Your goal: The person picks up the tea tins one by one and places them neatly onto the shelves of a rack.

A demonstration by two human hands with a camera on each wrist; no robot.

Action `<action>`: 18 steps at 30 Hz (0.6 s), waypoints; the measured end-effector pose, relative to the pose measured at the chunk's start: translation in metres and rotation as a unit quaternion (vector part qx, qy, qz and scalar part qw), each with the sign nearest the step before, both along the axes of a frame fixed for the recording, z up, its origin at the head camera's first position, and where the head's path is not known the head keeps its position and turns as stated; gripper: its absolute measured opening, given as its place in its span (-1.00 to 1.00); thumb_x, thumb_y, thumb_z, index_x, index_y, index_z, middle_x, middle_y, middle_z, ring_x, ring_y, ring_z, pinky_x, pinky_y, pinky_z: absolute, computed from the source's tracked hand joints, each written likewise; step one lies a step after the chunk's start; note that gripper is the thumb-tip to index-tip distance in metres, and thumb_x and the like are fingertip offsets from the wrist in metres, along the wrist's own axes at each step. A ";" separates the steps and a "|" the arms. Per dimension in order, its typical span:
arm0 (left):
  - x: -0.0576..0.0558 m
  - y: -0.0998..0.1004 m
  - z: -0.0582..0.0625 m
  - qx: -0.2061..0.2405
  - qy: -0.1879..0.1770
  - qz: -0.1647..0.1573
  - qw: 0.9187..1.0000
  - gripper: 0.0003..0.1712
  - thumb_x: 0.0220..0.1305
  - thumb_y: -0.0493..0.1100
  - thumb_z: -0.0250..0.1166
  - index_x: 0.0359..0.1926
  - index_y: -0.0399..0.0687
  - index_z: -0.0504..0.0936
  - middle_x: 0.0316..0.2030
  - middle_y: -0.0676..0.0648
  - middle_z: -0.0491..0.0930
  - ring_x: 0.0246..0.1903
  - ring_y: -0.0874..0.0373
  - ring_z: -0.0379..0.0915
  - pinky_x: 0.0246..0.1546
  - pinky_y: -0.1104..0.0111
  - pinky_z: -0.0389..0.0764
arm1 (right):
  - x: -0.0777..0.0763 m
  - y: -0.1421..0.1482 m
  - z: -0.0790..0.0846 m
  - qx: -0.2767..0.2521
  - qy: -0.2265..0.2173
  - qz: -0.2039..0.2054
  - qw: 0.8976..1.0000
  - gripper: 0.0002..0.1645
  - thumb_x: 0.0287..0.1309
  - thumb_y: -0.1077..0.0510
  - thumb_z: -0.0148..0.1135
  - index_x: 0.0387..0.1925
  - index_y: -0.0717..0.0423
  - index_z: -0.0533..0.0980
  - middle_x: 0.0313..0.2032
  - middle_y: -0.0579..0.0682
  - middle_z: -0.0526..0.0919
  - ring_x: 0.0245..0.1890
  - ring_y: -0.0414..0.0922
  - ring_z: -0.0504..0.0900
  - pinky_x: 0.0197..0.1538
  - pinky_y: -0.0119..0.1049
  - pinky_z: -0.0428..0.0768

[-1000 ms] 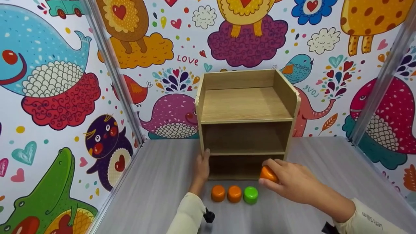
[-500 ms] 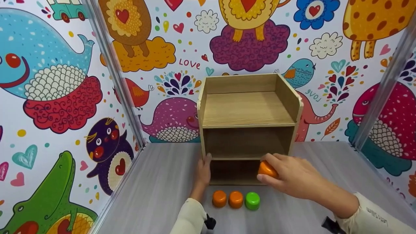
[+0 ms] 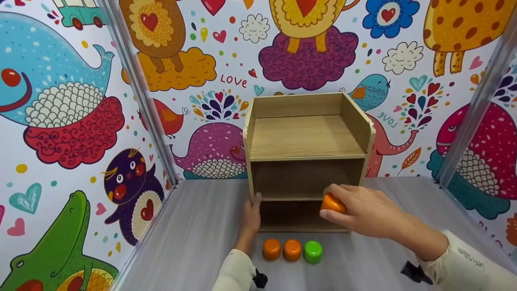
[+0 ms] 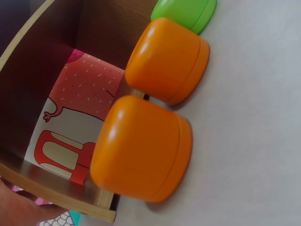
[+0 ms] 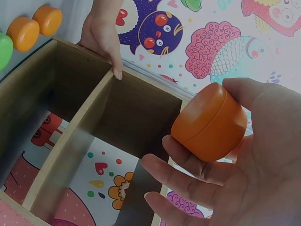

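Observation:
My right hand (image 3: 365,210) pinches a small orange rounded cylinder (image 3: 333,204) between thumb and forefinger, in front of the wooden shelf unit (image 3: 309,157) near its lower right opening. In the right wrist view a seam rings this cylinder (image 5: 210,123), and the other fingers (image 5: 181,181) spread loosely beneath it. My left hand (image 3: 251,214) holds the unit's left side panel low down, its thumb along the front edge. Two matching orange cylinders (image 3: 271,249) and a green one (image 3: 313,251) stand in a row on the table before the unit.
The shelf unit has an open top tray (image 3: 307,135) and two compartments below, with no items seen in them. Cartoon-printed walls (image 3: 218,60) enclose the grey table (image 3: 194,226) at the back and both sides, joined by metal corner strips (image 3: 141,95).
My right hand has risen a little against the shelf unit, carrying the orange cylinder up toward the middle board. The left hand keeps its place on the side panel; the row is unmoved.

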State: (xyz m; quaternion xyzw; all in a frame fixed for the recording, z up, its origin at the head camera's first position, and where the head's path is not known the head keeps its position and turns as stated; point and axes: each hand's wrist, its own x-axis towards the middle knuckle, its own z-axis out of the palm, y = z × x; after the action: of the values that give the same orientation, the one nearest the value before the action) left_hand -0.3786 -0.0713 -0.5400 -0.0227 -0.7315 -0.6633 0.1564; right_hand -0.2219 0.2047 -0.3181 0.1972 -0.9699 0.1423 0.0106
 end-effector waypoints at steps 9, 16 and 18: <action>0.001 -0.003 -0.001 -0.018 0.006 -0.008 1.000 -0.51 0.58 0.11 0.04 0.04 -0.28 0.53 -0.04 -0.21 0.60 -0.03 -0.06 0.51 0.05 0.10 0.50 | -0.001 0.001 0.003 0.007 0.025 0.006 1.000 -0.33 0.26 -0.56 0.08 0.13 -0.24 0.47 -0.36 -0.18 0.49 -0.44 -0.22 0.43 -0.44 -0.30 0.37; -0.001 -0.005 0.001 -0.020 -0.003 -0.014 1.000 -0.51 0.57 0.16 0.04 -0.14 -0.24 0.49 -0.21 -0.16 0.51 -0.24 0.08 0.39 -0.13 0.25 0.41 | -0.003 0.001 0.009 0.011 0.023 0.001 1.000 -0.31 0.25 -0.56 0.08 0.15 -0.22 0.47 -0.32 -0.15 0.51 -0.40 -0.19 0.44 -0.42 -0.29 0.37; -0.001 -0.005 0.000 -0.017 -0.002 -0.015 1.000 -0.53 0.58 0.14 0.04 -0.17 -0.23 0.48 -0.23 -0.14 0.49 -0.24 0.07 0.38 -0.14 0.24 0.40 | -0.004 0.002 0.010 0.011 0.024 0.001 1.000 -0.30 0.25 -0.56 0.07 0.16 -0.21 0.47 -0.32 -0.15 0.51 -0.39 -0.18 0.45 -0.41 -0.28 0.38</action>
State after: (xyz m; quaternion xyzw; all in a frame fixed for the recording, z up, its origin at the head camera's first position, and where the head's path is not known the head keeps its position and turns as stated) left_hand -0.3800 -0.0763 -0.5397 -0.0351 -0.7426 -0.6532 0.1441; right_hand -0.2257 0.2064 -0.3082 0.2014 -0.9708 0.1268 0.0313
